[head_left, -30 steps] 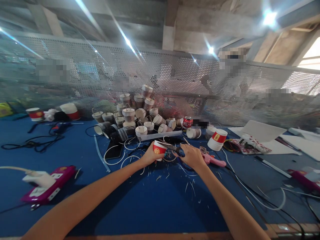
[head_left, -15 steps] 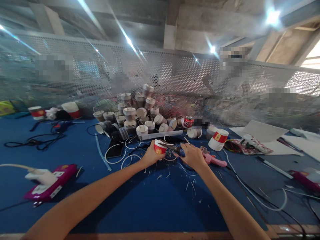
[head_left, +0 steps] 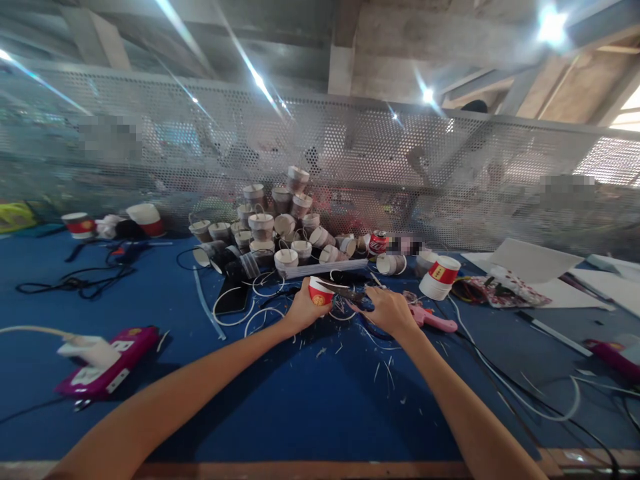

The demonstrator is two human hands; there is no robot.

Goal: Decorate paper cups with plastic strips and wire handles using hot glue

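My left hand (head_left: 301, 311) is wrapped round a small red and white paper cup (head_left: 320, 293), its white rim facing up. Closed on a pair of dark-handled scissors (head_left: 353, 294), my right hand (head_left: 389, 311) is just right of the cup. The scissor blades reach left to the cup's rim; whether they are cutting into it I cannot tell. Behind my hands stands a pile of small whitish cups with wire handles (head_left: 261, 227). Thin white scraps (head_left: 385, 372) lie on the blue table (head_left: 300, 413) below my hands.
A pink glue gun (head_left: 435, 320) and stacked red and white cups (head_left: 440, 277) are at the right. Purple power strips lie at left (head_left: 113, 363) and far right (head_left: 613, 360). A phone (head_left: 233, 298), white wire loops, cables, a red can (head_left: 378, 243) and a perforated screen (head_left: 350, 160) surround the work.
The scissor blades look closer together at the cup's rim, and the right hand's fingers have drawn in slightly. The whole view has shifted a little.
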